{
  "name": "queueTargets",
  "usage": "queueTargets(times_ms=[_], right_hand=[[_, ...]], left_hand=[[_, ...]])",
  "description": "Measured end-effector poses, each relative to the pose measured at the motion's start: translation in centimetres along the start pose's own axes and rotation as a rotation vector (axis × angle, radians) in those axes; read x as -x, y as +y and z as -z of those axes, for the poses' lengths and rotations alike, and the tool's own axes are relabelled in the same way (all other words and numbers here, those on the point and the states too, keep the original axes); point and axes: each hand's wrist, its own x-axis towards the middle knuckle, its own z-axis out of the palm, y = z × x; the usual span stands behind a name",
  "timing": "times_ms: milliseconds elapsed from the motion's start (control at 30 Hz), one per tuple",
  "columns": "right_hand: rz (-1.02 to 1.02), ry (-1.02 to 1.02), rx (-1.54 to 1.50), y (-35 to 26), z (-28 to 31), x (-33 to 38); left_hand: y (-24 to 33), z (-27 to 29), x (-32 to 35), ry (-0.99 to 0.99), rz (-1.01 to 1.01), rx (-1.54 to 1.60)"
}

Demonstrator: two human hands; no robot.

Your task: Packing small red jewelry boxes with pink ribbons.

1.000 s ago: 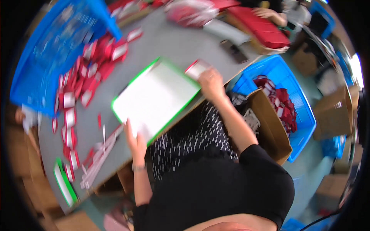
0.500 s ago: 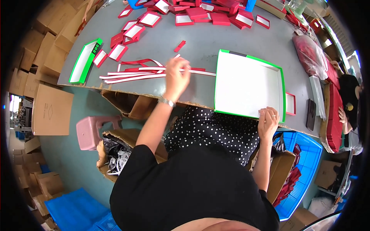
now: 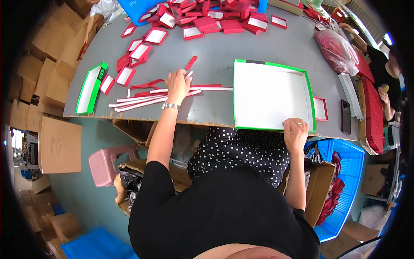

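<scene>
A shallow white box with green edges (image 3: 274, 95) lies open side up at the table's front edge. My right hand (image 3: 296, 131) grips its near rim close to the right corner, fingers bent over the edge. To the left, my left hand (image 3: 177, 88) is over a loose bundle of red and white strips (image 3: 138, 102); its fingers are bent and a little apart, with no strip visibly held. The hand hides part of the bundle. One long white strip (image 3: 217, 89) runs right up to the box's left side. A short red piece (image 3: 191, 63) lies beyond my left hand.
Many small red boxes (image 3: 202, 23) are heaped at the back beside a blue crate (image 3: 133, 11). A narrow green-edged box (image 3: 91, 88) stands at left. A phone (image 3: 346, 116) and a bagged red bundle (image 3: 336, 52) lie at right, near another person (image 3: 386, 82).
My left hand has moved left and down onto the strip bundle, its fingers less pinched. My right hand stays on the box rim. The whole view has shifted slightly.
</scene>
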Motion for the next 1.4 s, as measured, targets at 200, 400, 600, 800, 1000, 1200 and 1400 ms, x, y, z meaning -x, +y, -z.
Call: queueTargets(times_ms=[200, 400, 600, 800, 1000, 1200, 1400], right_hand=[[0.131, -0.107, -0.159, -2.1, 0.8, -0.3], [0.110, -0.148, -0.107, -2.2, 1.1, 0.4], [0.107, -0.200, -0.126, -2.4, 0.7, -0.1], [0.029, -0.275, -0.155, -2.5, 1.0, -0.5], [0.072, -0.083, -0.108, -4.5, 1.9, -2.6], [-0.133, -0.218, -0.834, -10.7, -0.6, -7.1], [-0.185, -0.536, -1.226, -15.8, -2.1, -8.0]], left_hand=[[-1.2, 0.7, 0.0, -0.076, 0.047, -0.056], [-2.3, 0.4, -1.7, -0.020, -0.069, 0.148], [-14.8, 6.8, -5.3, 0.359, 0.245, -0.309], [-23.8, 8.5, -4.5, 0.001, 0.436, -0.375], [-13.2, 11.8, -1.0, 0.097, 0.328, 1.620], [-0.6, 11.0, 5.6, -0.299, 0.325, 2.078], [5.5, 11.2, 10.7, -0.742, 0.211, 1.914]])
